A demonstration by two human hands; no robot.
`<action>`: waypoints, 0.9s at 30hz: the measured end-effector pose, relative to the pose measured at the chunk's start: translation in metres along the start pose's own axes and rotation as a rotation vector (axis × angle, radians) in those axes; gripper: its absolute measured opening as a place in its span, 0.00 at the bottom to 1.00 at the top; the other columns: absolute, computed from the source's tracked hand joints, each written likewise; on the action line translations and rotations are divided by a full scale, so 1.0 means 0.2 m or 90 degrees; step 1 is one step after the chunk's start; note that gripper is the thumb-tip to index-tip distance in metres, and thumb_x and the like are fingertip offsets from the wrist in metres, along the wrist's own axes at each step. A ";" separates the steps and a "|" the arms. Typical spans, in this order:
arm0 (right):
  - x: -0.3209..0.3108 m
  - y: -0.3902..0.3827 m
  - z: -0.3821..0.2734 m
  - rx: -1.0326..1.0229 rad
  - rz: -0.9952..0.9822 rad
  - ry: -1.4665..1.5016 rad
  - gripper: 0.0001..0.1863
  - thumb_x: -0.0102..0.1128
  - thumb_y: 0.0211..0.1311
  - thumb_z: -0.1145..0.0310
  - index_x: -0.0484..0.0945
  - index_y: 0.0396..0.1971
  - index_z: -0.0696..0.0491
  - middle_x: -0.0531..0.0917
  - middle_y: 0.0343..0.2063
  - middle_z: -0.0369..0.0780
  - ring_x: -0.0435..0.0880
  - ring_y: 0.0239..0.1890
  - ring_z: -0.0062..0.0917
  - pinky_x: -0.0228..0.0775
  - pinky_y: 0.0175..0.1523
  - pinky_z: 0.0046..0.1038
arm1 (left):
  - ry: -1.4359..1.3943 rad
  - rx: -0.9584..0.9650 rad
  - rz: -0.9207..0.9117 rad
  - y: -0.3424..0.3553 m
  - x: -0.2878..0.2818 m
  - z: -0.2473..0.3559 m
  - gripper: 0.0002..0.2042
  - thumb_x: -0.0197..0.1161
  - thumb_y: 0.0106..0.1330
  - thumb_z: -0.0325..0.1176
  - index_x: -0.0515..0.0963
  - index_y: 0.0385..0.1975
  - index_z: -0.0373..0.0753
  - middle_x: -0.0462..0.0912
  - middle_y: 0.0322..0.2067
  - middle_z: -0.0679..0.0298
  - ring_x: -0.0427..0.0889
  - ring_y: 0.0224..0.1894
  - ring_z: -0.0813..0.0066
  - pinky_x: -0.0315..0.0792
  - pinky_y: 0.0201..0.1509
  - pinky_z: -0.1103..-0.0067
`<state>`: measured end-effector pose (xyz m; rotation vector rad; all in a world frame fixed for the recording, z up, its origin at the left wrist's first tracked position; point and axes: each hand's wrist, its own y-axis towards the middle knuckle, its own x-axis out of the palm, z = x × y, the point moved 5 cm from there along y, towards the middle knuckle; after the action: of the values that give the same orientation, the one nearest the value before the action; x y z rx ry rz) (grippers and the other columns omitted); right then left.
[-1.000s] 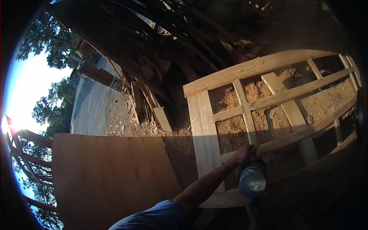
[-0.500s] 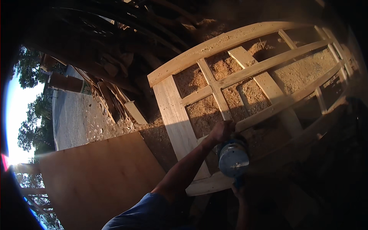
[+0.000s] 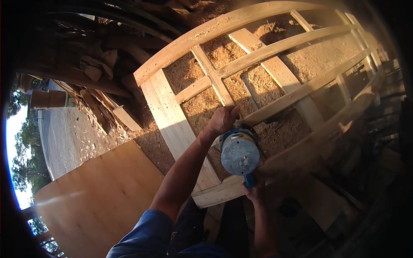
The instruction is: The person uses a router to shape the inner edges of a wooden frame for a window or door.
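Head view: our viewpoint has shifted; the power tool [image 3: 241, 157] remains near-left on the wooden frame [image 3: 167, 114], left hand [image 3: 224, 119] clenched on it, right hand [image 3: 256, 190] gripping its blue handle [image 3: 249, 180]. Work apparently continues there.

Plywood [image 3: 101, 185]: 1 pale-brown sheet, fills lower left.
Scrap wood [image 3: 92, 64]: lies heaped at upper left, mostly shadowed.
Road [image 3: 60, 133]: runs grey along the left.
Trees [image 3: 26, 159]: stand green beyond the road.
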<state>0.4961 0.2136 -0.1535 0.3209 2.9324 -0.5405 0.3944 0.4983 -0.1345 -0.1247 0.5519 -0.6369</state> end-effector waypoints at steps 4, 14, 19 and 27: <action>0.02 0.02 0.04 -0.036 0.033 -0.019 0.22 0.69 0.39 0.71 0.77 0.39 0.58 0.79 0.27 0.40 0.80 0.30 0.28 0.73 0.39 0.31 | 0.008 -0.047 -0.017 0.02 -0.03 0.00 0.25 0.43 0.72 0.48 0.78 0.28 0.32 0.81 0.23 0.52 0.83 0.29 0.59 0.74 0.37 0.68; 0.05 0.06 -0.12 -0.043 0.054 0.003 0.13 0.61 0.42 0.74 0.75 0.33 0.54 0.75 0.24 0.36 0.77 0.26 0.22 0.71 0.36 0.27 | 0.006 -0.067 -0.038 0.02 -0.05 -0.02 0.25 0.44 0.72 0.48 0.79 0.30 0.31 0.81 0.23 0.54 0.83 0.29 0.64 0.74 0.37 0.70; 0.04 0.06 -0.10 -0.017 0.041 0.009 0.12 0.62 0.43 0.73 0.76 0.31 0.54 0.76 0.24 0.36 0.78 0.27 0.22 0.71 0.36 0.27 | 0.014 -0.059 -0.016 0.00 -0.07 -0.05 0.22 0.47 0.72 0.46 0.79 0.29 0.32 0.81 0.22 0.54 0.83 0.27 0.64 0.75 0.35 0.69; 0.12 0.00 -0.06 -0.047 -0.015 0.027 0.25 0.71 0.40 0.74 0.79 0.45 0.57 0.84 0.32 0.42 0.85 0.32 0.26 0.76 0.41 0.28 | 0.017 -0.100 -0.033 -0.06 -0.10 -0.10 0.23 0.47 0.73 0.46 0.79 0.29 0.31 0.80 0.21 0.57 0.80 0.24 0.70 0.74 0.32 0.73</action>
<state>0.4721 0.2212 -0.1466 0.2937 2.9923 -0.4314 0.3646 0.5010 -0.1385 -0.2796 0.6266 -0.6457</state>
